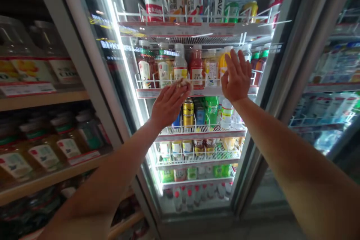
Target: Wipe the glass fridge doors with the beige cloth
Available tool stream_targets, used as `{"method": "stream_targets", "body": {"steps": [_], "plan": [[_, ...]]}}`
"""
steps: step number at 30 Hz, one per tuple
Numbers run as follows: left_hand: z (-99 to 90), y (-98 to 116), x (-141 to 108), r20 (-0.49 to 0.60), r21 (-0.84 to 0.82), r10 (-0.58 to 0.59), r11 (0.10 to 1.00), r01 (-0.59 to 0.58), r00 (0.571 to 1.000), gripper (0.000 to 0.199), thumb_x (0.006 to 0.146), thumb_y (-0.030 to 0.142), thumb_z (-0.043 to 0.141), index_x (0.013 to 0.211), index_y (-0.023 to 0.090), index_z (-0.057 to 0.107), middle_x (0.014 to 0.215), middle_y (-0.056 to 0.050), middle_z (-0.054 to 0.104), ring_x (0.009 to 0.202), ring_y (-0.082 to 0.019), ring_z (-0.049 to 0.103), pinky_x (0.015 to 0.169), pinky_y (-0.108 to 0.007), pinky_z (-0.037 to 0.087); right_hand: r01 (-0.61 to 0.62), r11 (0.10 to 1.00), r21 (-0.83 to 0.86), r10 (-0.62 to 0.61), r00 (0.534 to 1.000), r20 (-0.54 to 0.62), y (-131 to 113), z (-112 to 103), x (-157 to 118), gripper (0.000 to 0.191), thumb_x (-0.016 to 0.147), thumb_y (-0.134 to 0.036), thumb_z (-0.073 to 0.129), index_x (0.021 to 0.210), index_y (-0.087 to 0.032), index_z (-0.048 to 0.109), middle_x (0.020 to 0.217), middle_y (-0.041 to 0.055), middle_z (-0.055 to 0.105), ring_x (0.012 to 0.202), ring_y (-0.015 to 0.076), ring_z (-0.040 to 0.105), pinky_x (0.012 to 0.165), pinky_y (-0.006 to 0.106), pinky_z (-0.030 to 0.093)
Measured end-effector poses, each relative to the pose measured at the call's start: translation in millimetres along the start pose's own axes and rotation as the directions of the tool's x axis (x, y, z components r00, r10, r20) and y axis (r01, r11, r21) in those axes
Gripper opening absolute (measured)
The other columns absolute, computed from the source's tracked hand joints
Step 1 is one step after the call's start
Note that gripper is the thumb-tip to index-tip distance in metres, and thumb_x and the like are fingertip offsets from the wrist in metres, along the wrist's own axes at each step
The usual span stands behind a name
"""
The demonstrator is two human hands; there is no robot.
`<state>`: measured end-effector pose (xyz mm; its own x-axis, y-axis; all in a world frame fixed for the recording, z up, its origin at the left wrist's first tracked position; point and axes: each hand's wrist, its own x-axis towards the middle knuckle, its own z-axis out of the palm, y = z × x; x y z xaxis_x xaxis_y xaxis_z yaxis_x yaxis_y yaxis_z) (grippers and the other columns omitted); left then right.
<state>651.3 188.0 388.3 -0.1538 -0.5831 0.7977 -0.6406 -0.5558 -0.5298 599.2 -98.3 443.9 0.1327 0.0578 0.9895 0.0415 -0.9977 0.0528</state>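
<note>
My left hand (168,105) presses a crumpled whitish cloth (185,84) to the glass door (168,204) of a lit drinks cooler. The cloth shows just beyond the fingertips; the rest is hidden under the fingers. To the right and a little higher, my right hand (236,77) is open, its fingers stretched upward and its palm towards the glass. It appears to rest on the pane with nothing in it. Behind the glass, near the hands, stand a red drink bottle (196,68), a clear bottle with a yellow-marked label (180,63) and a gold can (188,113).
A metal door frame (284,78) edges the pane on the right, with another cooler (334,67) beyond it. On the left, wooden shelves (45,101) carry several bottles of drink. Wire racks with bottles and cans fill the cooler. Light reflections cross the glass.
</note>
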Motion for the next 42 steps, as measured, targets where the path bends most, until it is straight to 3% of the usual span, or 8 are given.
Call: {"method": "stream_targets", "body": {"steps": [5, 11, 15, 18, 24, 31, 37, 42], "plan": [[9.7, 15, 25, -0.107, -0.023, -0.204, 0.979, 0.203, 0.973, 0.066, 0.102, 0.016, 0.042, 0.164, 0.024, 0.023, 0.164, -0.008, 0.035, 0.157, -0.031, 0.018, 0.127, -0.058, 0.025, 0.006, 1.0, -0.022, -0.006, 1.0, -0.007, 0, -1, 0, 0.06, 0.097, -0.024, 0.031, 0.156, -0.024, 0.04, 0.163, 0.0043, 0.041, 0.155, 0.0253, 0.027, 0.124, 0.055, 0.024], [22.8, 35, 19, 0.101, 0.055, 0.133, 0.989, -0.139, 0.986, 0.066, 0.099, 0.009, 0.042, 0.162, 0.023, 0.029, 0.164, -0.003, 0.037, 0.157, -0.026, 0.019, 0.129, -0.048, 0.026, 0.014, 1.0, -0.007, -0.014, 1.0, -0.018, -1, -1, 0, 0.059, 0.098, -0.025, 0.031, 0.156, -0.022, 0.042, 0.162, 0.0065, 0.042, 0.155, 0.0261, 0.028, 0.124, 0.055, 0.025], [20.0, 16, 45, -0.149, 0.078, -0.132, 0.986, 0.145, 0.98, 0.062, 0.101, 0.014, 0.044, 0.162, 0.024, 0.031, 0.161, -0.007, 0.041, 0.156, -0.027, 0.023, 0.129, -0.051, 0.023, 0.017, 0.999, -0.028, -0.017, 1.0, -0.022, 1, 1, -1, 0.058, 0.099, -0.025, 0.029, 0.156, -0.023, 0.042, 0.163, 0.0042, 0.041, 0.155, 0.0248, 0.027, 0.124, 0.054, 0.024], [24.5, 22, 52, -0.2, 0.042, -0.22, 0.972, 0.233, 0.955, 0.062, 0.102, 0.015, 0.041, 0.162, 0.024, 0.029, 0.163, -0.007, 0.038, 0.157, -0.028, 0.017, 0.129, -0.052, 0.024, 0.025, 0.999, -0.039, -0.025, 1.0, -0.015, 2, 2, -1, 0.059, 0.098, -0.024, 0.029, 0.157, -0.023, 0.04, 0.164, 0.0045, 0.039, 0.156, 0.0251, 0.026, 0.125, 0.054, 0.024], [31.7, 43, 43, -0.008, 0.02, 0.063, 0.998, -0.063, 0.998, 0.061, 0.101, 0.01, 0.039, 0.161, 0.023, 0.033, 0.161, -0.003, 0.041, 0.157, -0.024, 0.018, 0.13, -0.046, 0.024, 0.008, 0.998, -0.065, -0.006, 1.0, 0.03, -2, -3, 1, 0.062, 0.096, -0.022, 0.031, 0.158, -0.023, 0.037, 0.164, 0.0062, 0.039, 0.156, 0.028, 0.025, 0.124, 0.058, 0.024], [22.9, 17, 78, -0.244, 0.083, -0.303, 0.94, 0.332, 0.921, 0.052, 0.104, 0.017, 0.038, 0.155, 0.018, 0.044, 0.161, -0.009, 0.041, 0.155, -0.029, 0.024, 0.129, -0.049, 0.025, 0.006, 0.997, -0.081, -0.002, 0.998, 0.055, -1, -4, 1, 0.064, 0.098, -0.022, 0.029, 0.161, -0.024, 0.03, 0.166, 0.0051, 0.035, 0.157, 0.0274, 0.022, 0.124, 0.059, 0.023], [38.6, 53, 46, -0.034, 0.049, -0.018, 0.999, 0.02, 0.999, 0.056, 0.103, 0.013, 0.04, 0.158, 0.025, 0.04, 0.159, -0.002, 0.044, 0.156, -0.025, 0.019, 0.13, -0.046, 0.024, 0.001, 0.998, -0.07, 0.001, 1.0, 0.029, -2, -1, 2, 0.065, 0.095, -0.022, 0.031, 0.16, -0.023, 0.034, 0.164, 0.0057, 0.037, 0.156, 0.0265, 0.023, 0.124, 0.057, 0.024], [26.2, 19, 60, -0.109, 0.048, -0.222, 0.972, 0.228, 0.969, 0.054, 0.103, 0.018, 0.042, 0.157, 0.024, 0.041, 0.162, -0.005, 0.04, 0.156, -0.025, 0.021, 0.131, -0.05, 0.018, -0.008, 0.999, -0.031, 0.009, 1.0, 0.017, -1, 2, 1, 0.064, 0.094, -0.024, 0.031, 0.158, -0.024, 0.036, 0.165, 0.0035, 0.037, 0.157, 0.0249, 0.023, 0.125, 0.056, 0.023]]}}
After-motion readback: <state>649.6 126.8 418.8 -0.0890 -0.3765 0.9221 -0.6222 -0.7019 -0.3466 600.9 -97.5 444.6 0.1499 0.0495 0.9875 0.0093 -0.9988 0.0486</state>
